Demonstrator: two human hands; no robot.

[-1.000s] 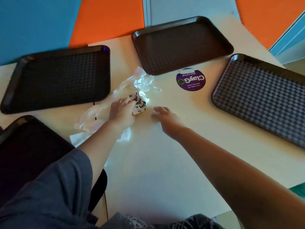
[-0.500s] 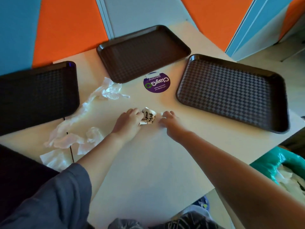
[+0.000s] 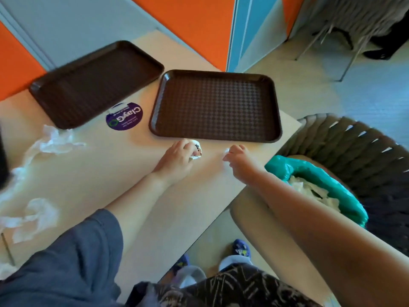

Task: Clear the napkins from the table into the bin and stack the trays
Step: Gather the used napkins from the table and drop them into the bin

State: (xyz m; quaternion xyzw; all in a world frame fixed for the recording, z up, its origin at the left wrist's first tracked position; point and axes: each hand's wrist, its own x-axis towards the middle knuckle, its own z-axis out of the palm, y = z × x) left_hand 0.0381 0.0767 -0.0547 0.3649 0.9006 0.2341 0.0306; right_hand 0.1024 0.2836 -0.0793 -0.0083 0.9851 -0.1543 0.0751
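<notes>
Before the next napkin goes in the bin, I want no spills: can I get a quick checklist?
1. Left hand grips printed napkin: ok.
2. Right hand pinches a white scrap: cannot tell.
3. Bin beside the table, open: ok.
4. Room in bin: ok, tissues lie below the rim.
5. Loose napkins left on table: not ok.
6. Trays stacked: not ok.

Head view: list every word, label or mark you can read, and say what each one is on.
"ClayGo": on the round purple sticker on the table, seen upside down.
Smaller lines under it on the same sticker: too small to read.
Black print on the crumpled napkin held in the left hand: blurred, not readable.
Shoe markings: not readable.
Trays: no text.
</notes>
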